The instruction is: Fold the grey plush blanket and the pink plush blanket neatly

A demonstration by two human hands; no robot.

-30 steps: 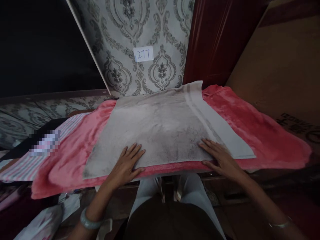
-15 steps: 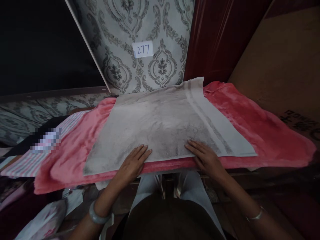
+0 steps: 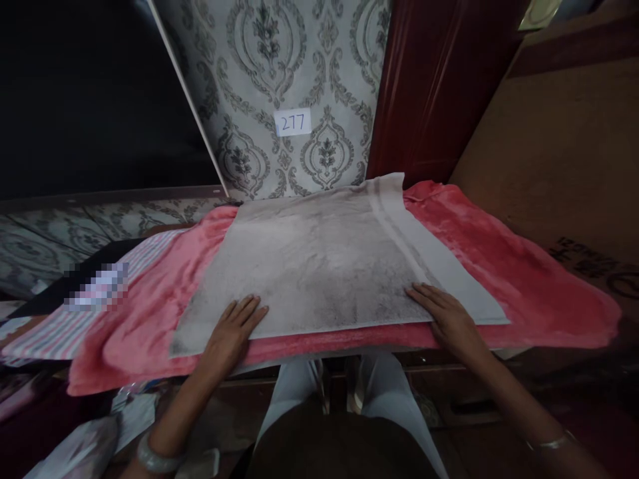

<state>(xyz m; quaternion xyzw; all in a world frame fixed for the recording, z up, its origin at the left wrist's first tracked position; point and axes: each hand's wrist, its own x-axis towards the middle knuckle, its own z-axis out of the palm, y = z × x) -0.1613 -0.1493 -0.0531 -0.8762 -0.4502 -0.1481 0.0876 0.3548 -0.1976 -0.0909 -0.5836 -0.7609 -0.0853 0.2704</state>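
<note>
A grey towel (image 3: 319, 259) with a paler band along its right side lies spread out over a pink-red plush blanket (image 3: 539, 286). My left hand (image 3: 232, 332) rests flat on the towel's near edge, left of the middle, fingers stretched forward. On the right part of that same edge lies my right hand (image 3: 446, 316), also flat with its fingers extended. Neither hand grips the cloth. The towel's far right corner rises a little against the wall. Slight wrinkles show across its middle.
A striped cloth (image 3: 44, 339) lies at the left, partly under the blanket. Behind stand a dark screen (image 3: 100, 100) and a patterned wall bearing a paper marked 277 (image 3: 293, 122). A large cardboard box (image 3: 564, 146) stands at the right. Plastic bags (image 3: 80, 452) sit low at left.
My hands have slid apart along the towel's near edge, the left one to the left and the right one to the right. The head view has tilted up slightly.
</note>
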